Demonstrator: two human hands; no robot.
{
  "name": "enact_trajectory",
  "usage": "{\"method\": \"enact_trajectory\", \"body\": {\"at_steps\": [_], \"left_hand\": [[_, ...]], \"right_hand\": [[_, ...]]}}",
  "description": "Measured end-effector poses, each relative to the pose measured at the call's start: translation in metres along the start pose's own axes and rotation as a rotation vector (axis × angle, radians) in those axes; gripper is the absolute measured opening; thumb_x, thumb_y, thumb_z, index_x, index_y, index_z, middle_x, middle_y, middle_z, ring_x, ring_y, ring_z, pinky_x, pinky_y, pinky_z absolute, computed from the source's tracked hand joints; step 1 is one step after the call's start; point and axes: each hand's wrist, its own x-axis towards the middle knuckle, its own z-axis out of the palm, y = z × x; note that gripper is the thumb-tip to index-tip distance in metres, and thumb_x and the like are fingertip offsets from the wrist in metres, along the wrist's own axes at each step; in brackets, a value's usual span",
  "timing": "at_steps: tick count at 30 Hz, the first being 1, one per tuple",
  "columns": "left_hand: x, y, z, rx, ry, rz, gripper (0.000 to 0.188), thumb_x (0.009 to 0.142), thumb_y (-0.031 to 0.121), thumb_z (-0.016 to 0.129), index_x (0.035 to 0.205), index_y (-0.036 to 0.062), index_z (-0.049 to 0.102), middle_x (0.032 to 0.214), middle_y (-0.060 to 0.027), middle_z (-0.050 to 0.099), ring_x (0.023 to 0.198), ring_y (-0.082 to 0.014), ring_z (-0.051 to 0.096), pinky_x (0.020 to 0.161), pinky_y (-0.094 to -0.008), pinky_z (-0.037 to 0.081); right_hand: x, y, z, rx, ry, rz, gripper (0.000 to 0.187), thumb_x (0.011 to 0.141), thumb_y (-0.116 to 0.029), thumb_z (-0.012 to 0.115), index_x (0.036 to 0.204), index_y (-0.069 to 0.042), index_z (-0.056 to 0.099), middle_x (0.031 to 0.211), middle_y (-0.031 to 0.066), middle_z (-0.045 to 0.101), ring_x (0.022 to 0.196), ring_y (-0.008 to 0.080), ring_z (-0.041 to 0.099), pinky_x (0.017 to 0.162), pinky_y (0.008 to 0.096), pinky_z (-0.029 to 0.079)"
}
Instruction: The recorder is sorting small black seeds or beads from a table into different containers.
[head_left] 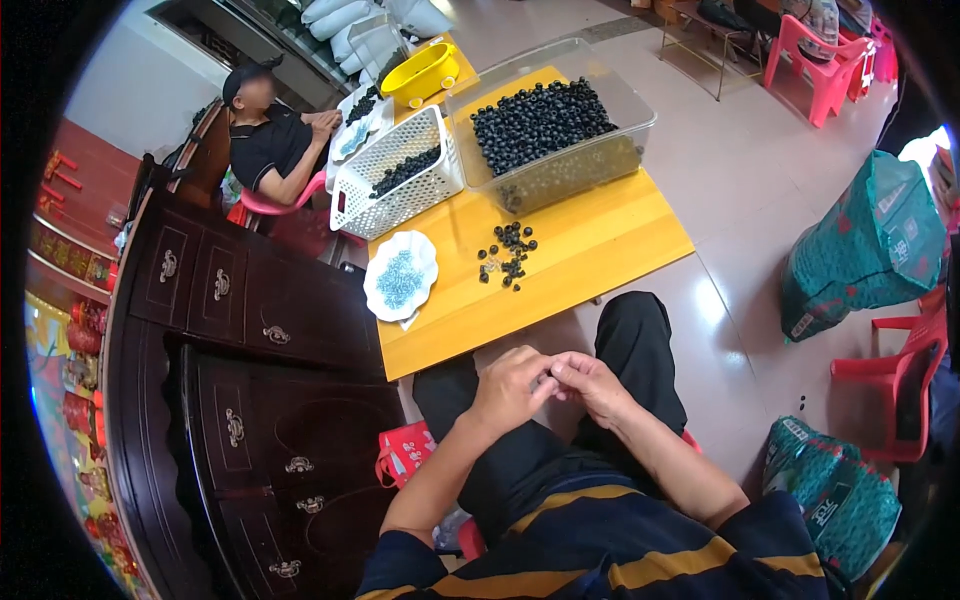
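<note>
My left hand (512, 388) and my right hand (592, 384) meet over my lap, just off the near edge of the yellow wooden table (590, 262). Their fingertips press together around something small that I cannot make out; the fingers hide it. Beyond them a loose cluster of small black round parts (513, 242) lies on the tabletop, with a few tiny clear pieces beside it. To its left sits a white scalloped dish (426, 250) of small pale-blue pieces. Many more black parts (540, 120) fill a large clear plastic bin (600, 165).
A white perforated basket (352, 190) with black parts and a yellow tub (418, 75) stand farther back. A co-worker (275, 140) sits at the far left. Dark wooden drawers (290, 350) flank my left side; green bags (850, 245) and red plastic chairs (905, 375) stand on the right.
</note>
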Motion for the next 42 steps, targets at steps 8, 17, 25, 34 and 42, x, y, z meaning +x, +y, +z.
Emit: {"method": "enact_trajectory", "body": {"at_steps": [8,17,25,34,42], "left_hand": [[0.035,-0.053,-0.024,0.077,0.089,-0.229,0.024,0.081,0.013,0.069,0.103,0.0038,0.068,0.088,-0.0136,0.065,0.081,-0.0308,0.065,0.073,-0.0397,0.053],[0.069,-0.1,-0.015,0.378,0.12,-0.216,0.037,0.087,0.013,0.061,0.123,0.0099,0.061,0.097,-0.0164,0.061,0.093,-0.037,0.062,0.079,-0.048,0.05],[0.066,-0.102,-0.004,0.391,0.147,-0.209,0.038,0.087,0.012,0.062,0.125,0.0089,0.059,0.099,-0.0158,0.06,0.093,-0.0369,0.062,0.079,-0.047,0.051],[0.064,-0.103,-0.004,0.33,0.193,-0.192,0.038,0.088,0.01,0.06,0.126,0.0092,0.058,0.102,-0.0171,0.061,0.094,-0.0381,0.062,0.079,-0.0469,0.051],[0.074,-0.103,0.001,0.336,0.195,-0.194,0.031,0.087,0.01,0.061,0.119,0.0107,0.063,0.1,-0.0146,0.063,0.092,-0.0368,0.063,0.078,-0.0457,0.051]], "right_hand": [[-0.004,-0.012,0.003,-0.012,0.072,0.021,0.027,0.101,-0.028,0.055,0.108,-0.004,0.064,0.087,0.0022,0.066,0.074,0.009,0.057,0.071,0.022,0.047],[-0.006,-0.018,0.007,-0.042,0.083,0.05,0.024,0.102,-0.026,0.052,0.111,-0.006,0.062,0.086,0.0012,0.064,0.073,0.0079,0.056,0.07,0.0209,0.046],[-0.005,-0.02,0.006,-0.029,0.108,0.04,0.024,0.101,-0.025,0.053,0.111,-0.005,0.061,0.088,0.0016,0.064,0.074,0.0084,0.056,0.071,0.021,0.046],[-0.005,-0.018,0.005,-0.034,0.102,0.043,0.024,0.101,-0.025,0.053,0.111,-0.006,0.061,0.087,0.0014,0.064,0.074,0.0084,0.057,0.07,0.0215,0.046],[-0.004,-0.018,0.002,-0.022,0.1,0.039,0.024,0.101,-0.025,0.053,0.111,-0.006,0.061,0.088,0.0018,0.064,0.075,0.0086,0.057,0.07,0.0214,0.046]]}}
